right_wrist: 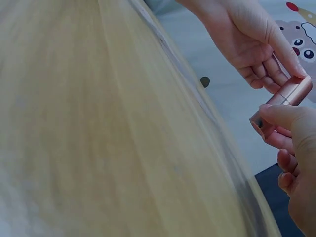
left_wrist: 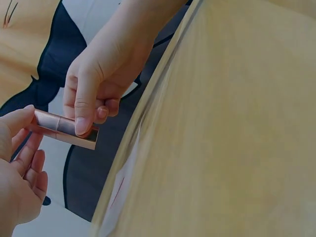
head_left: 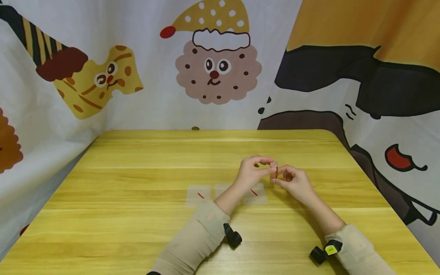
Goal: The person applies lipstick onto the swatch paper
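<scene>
A rose-gold lipstick tube [head_left: 273, 172] stands upright above the table, held between both hands. My left hand [head_left: 252, 170] pinches its upper end between thumb and fingers. The lower end is pinched by my right hand [head_left: 296, 184]. In the left wrist view the shiny lipstick tube [left_wrist: 58, 123] shows a seam around its middle, with its two parts together. Seen from the right wrist, the left thumb lies at the far end and the right thumb presses flat on the near end.
Three pale square sheets lie in a row on the wooden table [head_left: 120, 229]. The left sheet [head_left: 192, 200] and the right sheet [head_left: 260, 198] bear red strokes; the left forearm partly covers the middle sheet [head_left: 221, 188]. A cartoon-print curtain [head_left: 144, 110] hangs behind the table.
</scene>
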Available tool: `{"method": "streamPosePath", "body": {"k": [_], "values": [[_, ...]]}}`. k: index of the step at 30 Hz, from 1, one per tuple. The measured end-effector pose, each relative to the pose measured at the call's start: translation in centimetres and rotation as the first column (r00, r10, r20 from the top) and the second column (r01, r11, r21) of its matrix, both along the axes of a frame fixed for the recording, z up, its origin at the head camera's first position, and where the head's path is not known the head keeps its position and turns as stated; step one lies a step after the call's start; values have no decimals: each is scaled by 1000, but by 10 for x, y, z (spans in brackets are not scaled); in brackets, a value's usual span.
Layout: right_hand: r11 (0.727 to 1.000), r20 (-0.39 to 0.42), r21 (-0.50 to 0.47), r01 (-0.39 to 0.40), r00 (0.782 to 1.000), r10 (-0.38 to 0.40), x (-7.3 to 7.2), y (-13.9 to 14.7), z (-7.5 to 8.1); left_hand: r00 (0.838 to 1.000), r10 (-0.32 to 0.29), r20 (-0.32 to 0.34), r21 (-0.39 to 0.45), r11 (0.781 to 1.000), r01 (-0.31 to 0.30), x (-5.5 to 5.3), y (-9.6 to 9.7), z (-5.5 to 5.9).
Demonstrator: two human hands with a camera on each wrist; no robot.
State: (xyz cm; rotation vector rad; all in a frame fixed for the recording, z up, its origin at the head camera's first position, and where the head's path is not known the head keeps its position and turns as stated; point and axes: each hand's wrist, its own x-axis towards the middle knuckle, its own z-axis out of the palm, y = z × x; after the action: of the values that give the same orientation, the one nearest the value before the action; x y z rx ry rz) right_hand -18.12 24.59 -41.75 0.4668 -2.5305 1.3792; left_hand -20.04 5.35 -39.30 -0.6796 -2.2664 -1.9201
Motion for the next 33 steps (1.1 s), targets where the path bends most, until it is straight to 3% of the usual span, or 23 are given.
{"method": "streamPosePath", "body": {"k": [7,14,22,25,27,33], "values": [[1000,74,-8,-19,997,20,-2,2,-7,1000,5,11,-18,1000,-5,-1,1,-7],[999,138,5,-35,990,34,-2,2,-7,998,-10,65,-18,1000,11,-2,3,-13],[996,162,52,-75,985,65,14,-11,19,997,-28,74,-24,999,30,-4,7,-21],[995,178,63,-71,982,59,15,-13,21,997,-27,77,-28,999,29,-4,7,-23],[995,174,69,-79,982,66,14,-12,19,996,-23,82,-32,999,26,-5,7,-24],[994,174,83,-67,983,52,0,2,-7,996,-28,88,-44,999,32,-4,9,-26]]}}
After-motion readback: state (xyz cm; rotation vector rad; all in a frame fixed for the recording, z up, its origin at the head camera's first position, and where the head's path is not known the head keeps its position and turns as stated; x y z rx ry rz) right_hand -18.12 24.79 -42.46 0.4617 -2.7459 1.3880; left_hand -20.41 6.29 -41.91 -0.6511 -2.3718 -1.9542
